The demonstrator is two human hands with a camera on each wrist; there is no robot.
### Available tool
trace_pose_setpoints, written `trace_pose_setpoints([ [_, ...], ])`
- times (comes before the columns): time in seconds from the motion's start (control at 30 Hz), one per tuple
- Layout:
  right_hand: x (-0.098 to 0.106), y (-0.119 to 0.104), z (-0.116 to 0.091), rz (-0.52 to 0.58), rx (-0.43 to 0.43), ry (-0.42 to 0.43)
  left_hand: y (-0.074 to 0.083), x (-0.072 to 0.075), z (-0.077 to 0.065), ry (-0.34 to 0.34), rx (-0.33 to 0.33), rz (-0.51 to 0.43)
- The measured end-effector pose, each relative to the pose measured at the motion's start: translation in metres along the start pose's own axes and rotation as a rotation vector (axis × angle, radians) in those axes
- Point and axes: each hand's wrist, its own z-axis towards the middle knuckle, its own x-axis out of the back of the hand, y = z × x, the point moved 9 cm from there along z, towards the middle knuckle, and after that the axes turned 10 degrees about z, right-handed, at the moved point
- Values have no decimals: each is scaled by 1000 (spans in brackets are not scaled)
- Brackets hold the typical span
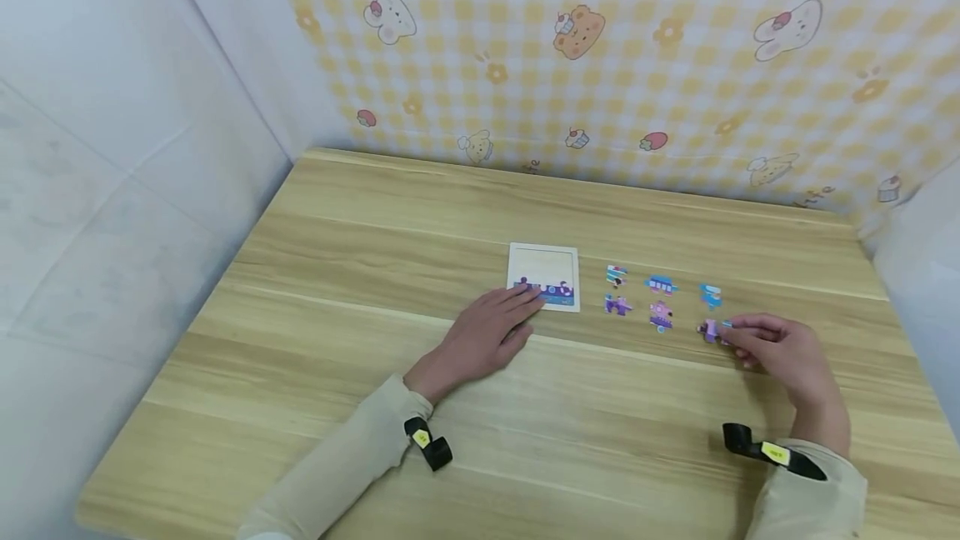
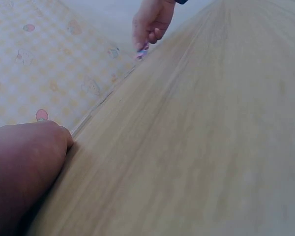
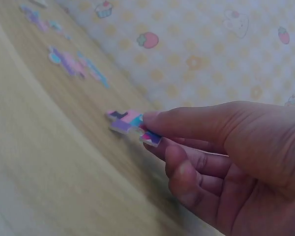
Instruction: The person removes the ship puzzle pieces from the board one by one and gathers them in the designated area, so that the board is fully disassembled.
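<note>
A jigsaw piece (image 3: 124, 125) in purple, pink and blue is pinched between the thumb and fingers of my right hand (image 1: 783, 352). In the right wrist view it appears tilted and lifted off the table. My left hand (image 1: 487, 332) rests with extended fingers on the lower left of a white-framed puzzle board (image 1: 543, 261). A purple and blue strip fills the bottom of that board; the fingers hide part of it. Between the board and my right hand lie several loose jigsaw pieces (image 1: 661, 284) in two rows.
The wooden table (image 1: 337, 273) runs back to a yellow checked cloth (image 1: 525, 65) with cartoon animals. White panels (image 1: 90, 148) border it on the left. Black straps with small devices (image 1: 431, 444) are worn on both sleeves.
</note>
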Motion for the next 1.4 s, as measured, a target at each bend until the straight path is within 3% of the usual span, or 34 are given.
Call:
trace_pose_setpoints([
  [0.33, 2, 4, 5, -205, -33, 76, 0, 1, 1, 20, -9, 6],
  [0.8, -3, 0, 6, -225, -24, 61, 0, 4, 0, 1, -2, 7],
  [1.03, 0, 5, 1, -154, -10, 29, 0, 4, -3, 11, 6, -29],
  [1.4, -2, -2, 0, -169, 9, 69, -9, 11, -28, 31, 85, 19],
])
